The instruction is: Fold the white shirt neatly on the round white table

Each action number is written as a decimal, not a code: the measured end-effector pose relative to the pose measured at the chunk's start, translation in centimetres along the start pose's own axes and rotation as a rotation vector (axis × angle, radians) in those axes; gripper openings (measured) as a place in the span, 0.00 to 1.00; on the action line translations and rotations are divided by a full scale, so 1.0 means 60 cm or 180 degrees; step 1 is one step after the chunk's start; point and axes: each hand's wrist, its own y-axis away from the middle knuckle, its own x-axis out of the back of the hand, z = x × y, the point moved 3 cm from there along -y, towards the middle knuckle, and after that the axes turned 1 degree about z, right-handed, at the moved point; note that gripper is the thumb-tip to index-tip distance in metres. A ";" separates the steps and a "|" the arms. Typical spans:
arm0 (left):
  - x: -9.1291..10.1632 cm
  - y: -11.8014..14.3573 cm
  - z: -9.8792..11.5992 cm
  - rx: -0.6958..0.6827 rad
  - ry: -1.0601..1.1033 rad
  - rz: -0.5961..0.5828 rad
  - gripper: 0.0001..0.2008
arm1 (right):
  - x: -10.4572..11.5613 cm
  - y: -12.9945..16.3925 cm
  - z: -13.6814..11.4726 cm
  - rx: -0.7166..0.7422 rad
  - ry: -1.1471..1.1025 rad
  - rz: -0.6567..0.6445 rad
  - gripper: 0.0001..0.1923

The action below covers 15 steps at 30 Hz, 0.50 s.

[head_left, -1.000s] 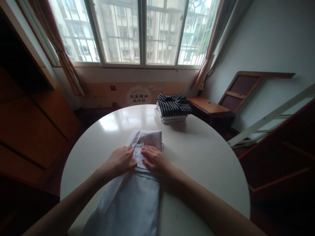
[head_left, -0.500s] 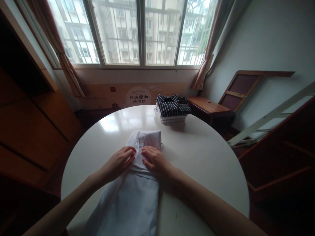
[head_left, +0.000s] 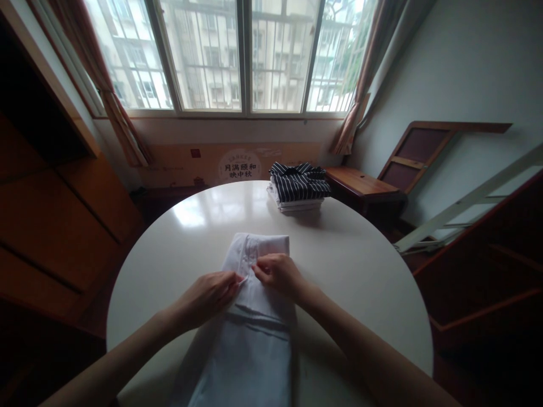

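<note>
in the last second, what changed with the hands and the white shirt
Both hands went from lying flat on the white shirt to pinching its front placket: the left hand and right hand now grip the cloth with their fingertips. The shirt shifted slightly to the right. The stack of folded shirts and the round table stayed as they were.

We recorded daylight entering through the window (head_left: 241,53), overexposed; glare patch on the tabletop (head_left: 190,212). Room sides stayed dim. Wide-angle bending showed at edges. Focus was sharp centrally.
</note>
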 end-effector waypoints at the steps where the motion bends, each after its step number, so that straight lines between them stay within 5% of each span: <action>1: 0.002 -0.003 0.002 -0.0019 0.0018 0.0018 0.13 | 0.001 0.001 0.000 -0.0029 -0.0025 0.0026 0.18; 8: 0.005 -0.092 -0.053 0.0144 0.0128 0.1191 0.10 | -0.008 0.003 0.000 0.0085 -0.0156 0.0238 0.16; 15: -0.041 -0.167 -0.114 0.0447 0.0417 0.0916 0.13 | -0.011 -0.003 0.022 -0.0206 -0.0657 0.0209 0.18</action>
